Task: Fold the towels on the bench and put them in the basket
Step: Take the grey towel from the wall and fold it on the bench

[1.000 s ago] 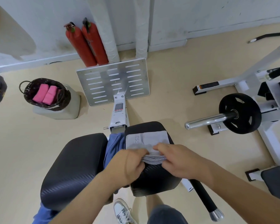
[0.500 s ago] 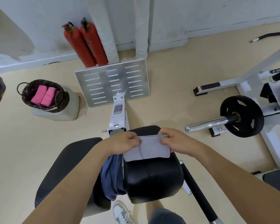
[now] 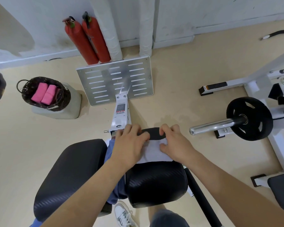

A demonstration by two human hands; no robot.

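A limp towel (image 3: 154, 154) was flattened by left hand (image 3: 131, 145) and right hand (image 3: 177, 145), fingers (image 3: 135, 129) spread; its folded edges were judged the best hold.

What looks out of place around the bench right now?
The blue towel is slumped unfolded into the gap between the left bench pad and right bench pad, hanging down instead of lying flat. The grey towel lies flat on the right pad under the left hand and right hand.
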